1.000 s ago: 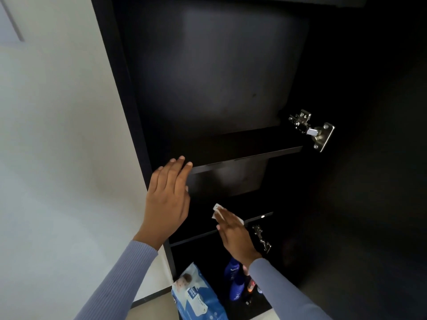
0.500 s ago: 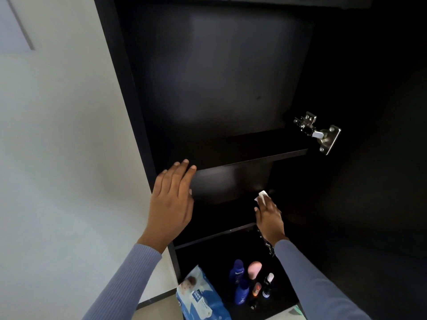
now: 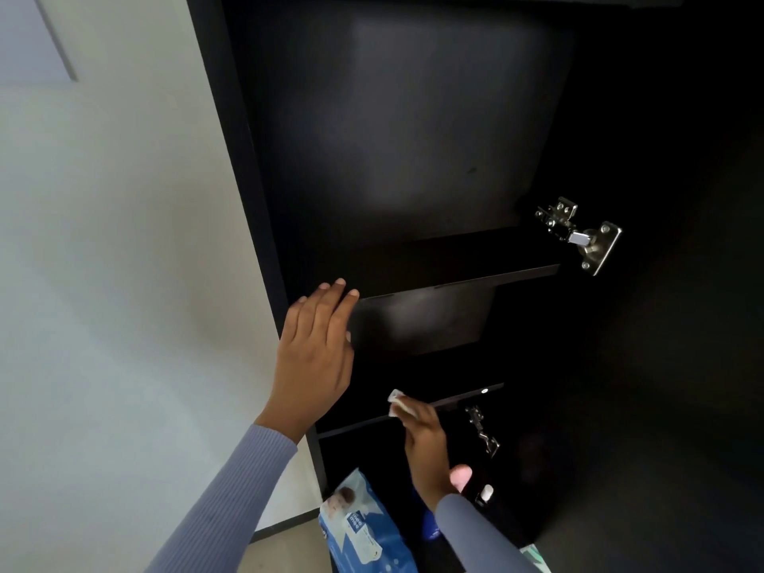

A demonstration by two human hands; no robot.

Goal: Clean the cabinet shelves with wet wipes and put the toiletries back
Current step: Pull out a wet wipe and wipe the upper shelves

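cabinet: tall black cabinet (image 3: pixel 231 167), door open, interior dark, against a white wall (image 3: pixel 103 283)
upper shelf: black board (image 3: pixel 454 279), bare on top as far as the dim light shows
left hand: left hand (image 3: pixel 316 353) flat, fingers straight and together, fingertips at the upper shelf's front edge near the left side panel; holds nothing
lower shelf: second black board (image 3: pixel 463 397), front edge catches light
right hand: right hand (image 3: pixel 426 444) at the lower shelf's front edge, fingers pressing a wet wipe against it
wet wipe: small white wad (image 3: pixel 399 403), sticks out past the fingertips, touching the lower shelf edge left of centre
grip detail: fingers seen from the back, cannot tell how far they curl round the wipe
wipes pack: blue pack (image 3: pixel 364 527) below, at the cabinet's bottom left
toiletries: blue bottle (image 3: pixel 428 527), pink cap (image 3: pixel 461 475), white-capped bottle (image 3: pixel 485 494), low in the cabinet, partly hidden by the right forearm
hinges: metal hinge (image 3: pixel 578 235) by the upper shelf; smaller hinge (image 3: pixel 481 432) under the lower shelf
sleeves: grey-blue ribbed sleeves (image 3: pixel 231 490)
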